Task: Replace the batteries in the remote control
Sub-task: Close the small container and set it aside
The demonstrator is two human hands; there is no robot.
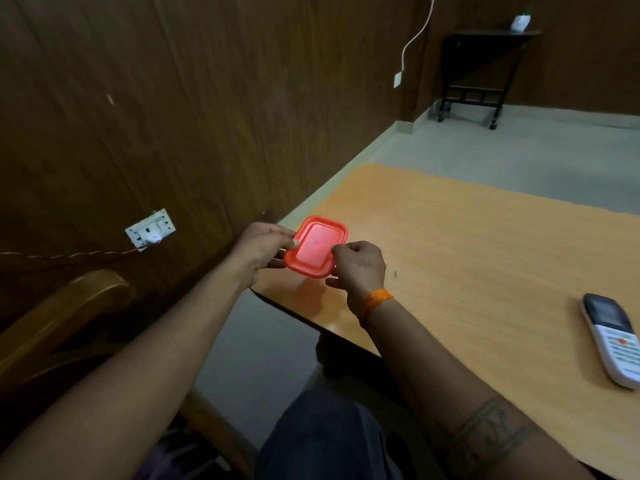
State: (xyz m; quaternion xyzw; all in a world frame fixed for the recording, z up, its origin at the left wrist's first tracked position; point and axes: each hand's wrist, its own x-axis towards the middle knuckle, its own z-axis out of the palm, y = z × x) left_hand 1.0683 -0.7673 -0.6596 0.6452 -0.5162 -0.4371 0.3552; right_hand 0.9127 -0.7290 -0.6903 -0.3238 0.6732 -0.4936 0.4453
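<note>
Two hands gripping lidded red box [316, 251], contents hidden

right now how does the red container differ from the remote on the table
The red container is held up by both hands, left hand and right hand, near the table's corner; the remote lies untouched at the table's right side. The container is a squat rounded rectangle with a red lid; the remote is long, slim and white with a dark screen. Both look plastic.

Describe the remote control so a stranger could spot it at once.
Start at the orange wooden table and follow its right side to the picture's edge. The remote control lies there flat, untouched, white with a dark screen, far from the red lid both hands hold.
</note>
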